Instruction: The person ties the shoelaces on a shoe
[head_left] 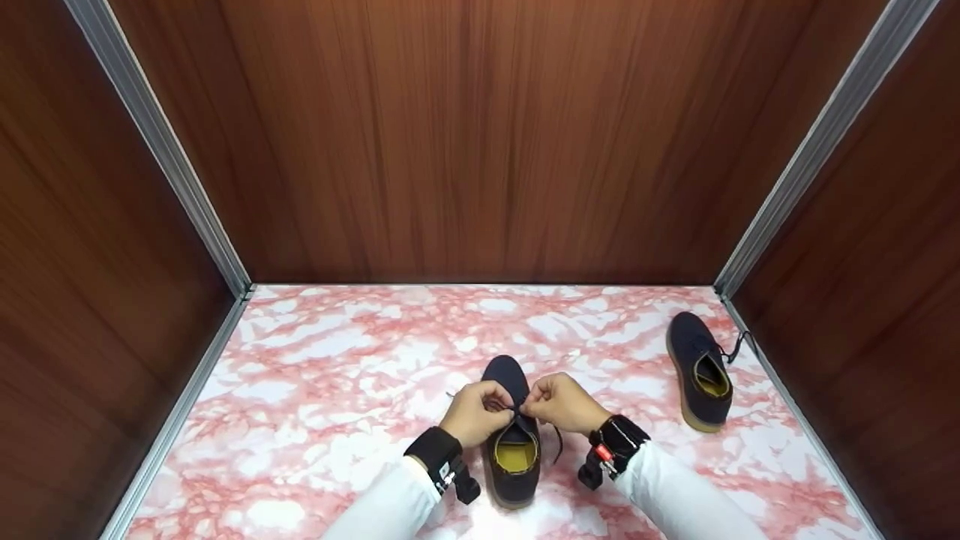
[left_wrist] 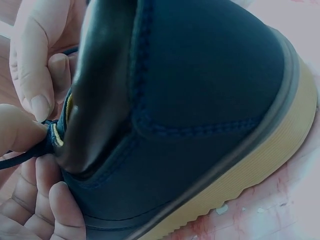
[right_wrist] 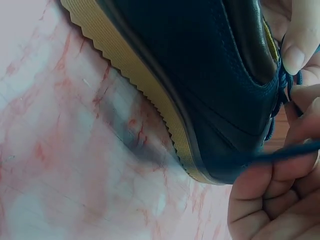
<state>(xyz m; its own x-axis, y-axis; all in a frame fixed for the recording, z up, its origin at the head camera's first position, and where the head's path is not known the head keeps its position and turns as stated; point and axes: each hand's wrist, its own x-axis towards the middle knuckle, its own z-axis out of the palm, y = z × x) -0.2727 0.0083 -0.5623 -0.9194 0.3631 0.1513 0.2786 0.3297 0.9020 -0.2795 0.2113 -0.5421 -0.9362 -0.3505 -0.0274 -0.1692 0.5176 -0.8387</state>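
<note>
A dark navy lace-up shoe [head_left: 504,373] with a tan ridged sole stands upright on the floor, toe pointing away from me. My left hand [head_left: 474,412] pinches its shoelace [left_wrist: 20,159] at the top of the lacing. From the other side, my right hand [head_left: 566,405] also pinches the lace, thumb and fingertips close to the left ones. A loose lace end [head_left: 557,444] hangs to the right of the shoe. In the right wrist view, a strand of lace [right_wrist: 290,151] crosses the right fingers. The exact shape of the knot is hidden by the fingers.
A matching shoe [head_left: 699,367] stands at the right, its lace [head_left: 739,346] trailing towards the right wall. Brown wood-look panels [head_left: 480,142] with metal edge strips rise at the back and both sides. The surface [head_left: 337,420] is red-and-white marbled.
</note>
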